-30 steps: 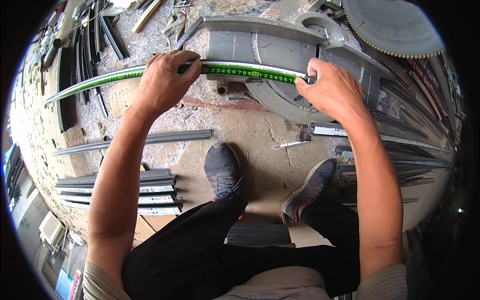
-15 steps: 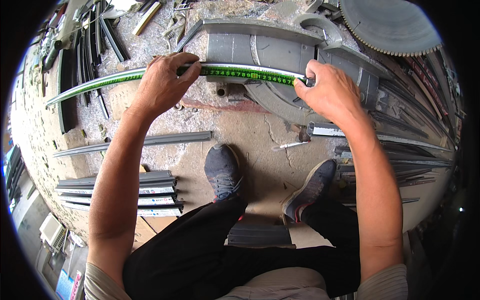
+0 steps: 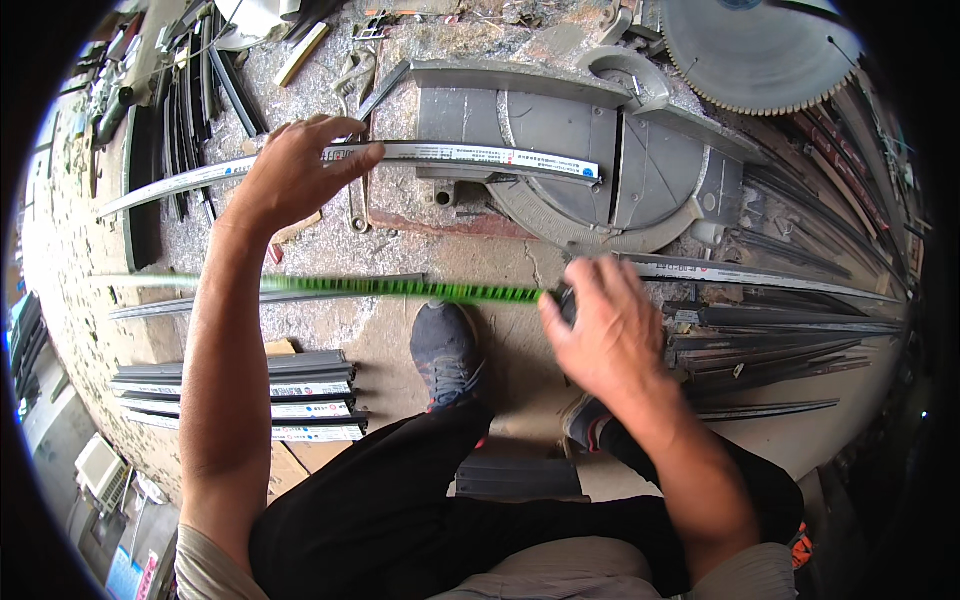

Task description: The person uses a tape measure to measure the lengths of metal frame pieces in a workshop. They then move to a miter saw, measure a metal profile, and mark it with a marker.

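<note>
A long metal profile strip (image 3: 500, 157) with a white printed film lies across the bed of a miter saw (image 3: 560, 130), its right end on the grey table. My left hand (image 3: 315, 165) is closed around it, thumb in front and fingers behind. Nearer to me, my right hand (image 3: 605, 320) grips a tape measure, whose dark case (image 3: 568, 304) shows only in part between the fingers. Its green blade (image 3: 450, 291) stretches far out to the left, blurred by motion, over the floor and apart from the strip.
The toothed saw blade (image 3: 760, 50) stands at the far right. Stacked profiles (image 3: 240, 390) lie at the near left, more profiles (image 3: 790, 320) at the right. My shoe (image 3: 445, 345) is below the tape. Metal shavings and offcuts (image 3: 180, 110) cover the far-left floor.
My right hand has drawn the tape measure off the strip and down toward me. The strip has shifted slightly nearer, with my left hand still on it. The saw blade looks slightly shifted.
</note>
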Tool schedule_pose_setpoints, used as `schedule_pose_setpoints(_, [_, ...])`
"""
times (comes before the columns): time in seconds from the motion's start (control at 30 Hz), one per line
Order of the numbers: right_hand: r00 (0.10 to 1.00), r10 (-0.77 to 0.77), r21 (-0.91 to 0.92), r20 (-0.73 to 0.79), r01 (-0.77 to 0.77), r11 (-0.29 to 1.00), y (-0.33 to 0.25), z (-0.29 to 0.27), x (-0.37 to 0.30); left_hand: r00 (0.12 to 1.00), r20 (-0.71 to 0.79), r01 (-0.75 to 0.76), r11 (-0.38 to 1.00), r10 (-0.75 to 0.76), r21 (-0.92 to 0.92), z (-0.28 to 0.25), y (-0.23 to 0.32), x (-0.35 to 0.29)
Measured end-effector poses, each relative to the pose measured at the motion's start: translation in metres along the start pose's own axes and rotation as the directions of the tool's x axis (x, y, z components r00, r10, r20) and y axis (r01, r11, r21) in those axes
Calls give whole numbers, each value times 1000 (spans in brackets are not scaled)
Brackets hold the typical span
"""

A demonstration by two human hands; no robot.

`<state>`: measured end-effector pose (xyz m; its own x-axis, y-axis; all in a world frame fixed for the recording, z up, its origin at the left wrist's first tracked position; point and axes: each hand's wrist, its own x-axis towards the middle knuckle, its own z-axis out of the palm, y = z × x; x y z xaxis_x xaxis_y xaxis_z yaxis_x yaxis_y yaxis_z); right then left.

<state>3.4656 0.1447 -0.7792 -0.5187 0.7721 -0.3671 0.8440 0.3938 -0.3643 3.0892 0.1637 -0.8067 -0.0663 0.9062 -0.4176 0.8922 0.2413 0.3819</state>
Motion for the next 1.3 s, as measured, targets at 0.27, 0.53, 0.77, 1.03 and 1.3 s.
schedule_pose_setpoints(0.27, [987, 39, 94, 153, -53, 994, 13, 109, -48, 999, 36, 21, 999, -20, -29, 5, -44, 3])
schedule_pose_setpoints(0.53, [995, -28, 149, 97, 13, 989, 34, 153, -41, 997, -35, -64, 998, 64, -10, 24, -5, 21])
schedule_pose_setpoints(0.77, [991, -108, 186, 73, 93, 978, 43, 146, -52, 995, -45, -84, 993, 88, 81, 35, 21, 61])
schedule_pose_setpoints(1.03, [972, -235, 291, -30, 233, 928, 48, 108, -71, 995, -80, -54, 994, 62, 98, 31, 32, 83])
schedule_pose_setpoints(1.3, [917, -99, 379, -386, 255, 890, 70, 0, -47, 998, -57, 25, 994, -19, 107, 29, 21, 89])
